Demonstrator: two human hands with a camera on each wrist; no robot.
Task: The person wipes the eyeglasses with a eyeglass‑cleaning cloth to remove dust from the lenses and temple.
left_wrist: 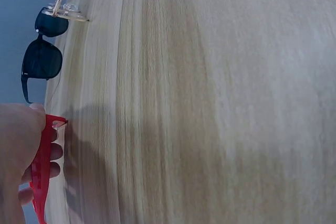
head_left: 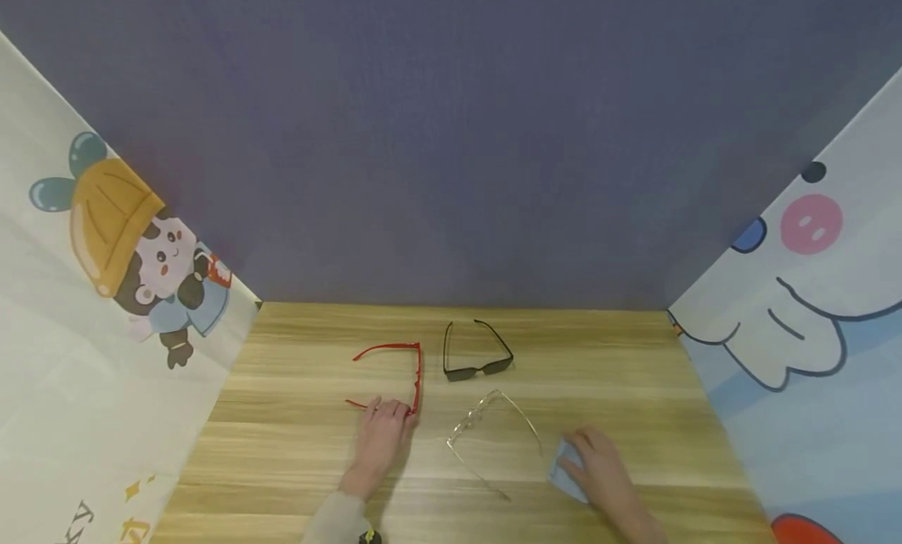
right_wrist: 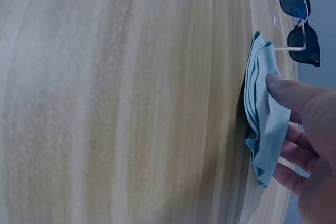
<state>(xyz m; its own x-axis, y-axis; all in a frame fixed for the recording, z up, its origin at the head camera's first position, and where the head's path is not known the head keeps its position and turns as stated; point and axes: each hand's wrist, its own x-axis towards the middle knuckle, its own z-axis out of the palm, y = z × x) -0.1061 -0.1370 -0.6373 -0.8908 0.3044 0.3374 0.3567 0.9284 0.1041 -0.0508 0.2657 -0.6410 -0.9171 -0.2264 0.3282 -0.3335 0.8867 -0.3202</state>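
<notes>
My left hand (head_left: pixel 380 441) is at the near side of a pair of red-framed glasses (head_left: pixel 418 376). In the left wrist view its thumb and fingers pinch one red temple arm (left_wrist: pixel 41 169) between them. My right hand (head_left: pixel 604 473) holds a folded light-blue cloth (head_left: pixel 566 472) over the right part of the table. The right wrist view shows the thumb on one face of the cloth (right_wrist: pixel 266 114) and the fingers behind it. Between my hands lie thin gold-framed glasses (head_left: pixel 463 425), temples spread toward the near right. Black sunglasses (head_left: pixel 461 374) lie beyond them, arms pointing away.
The wood-grain table (head_left: pixel 296 434) ends at a dark blue-grey panel (head_left: pixel 451 176) at the back. Light panels with cartoon prints stand at the left (head_left: pixel 42 309) and right (head_left: pixel 867 184).
</notes>
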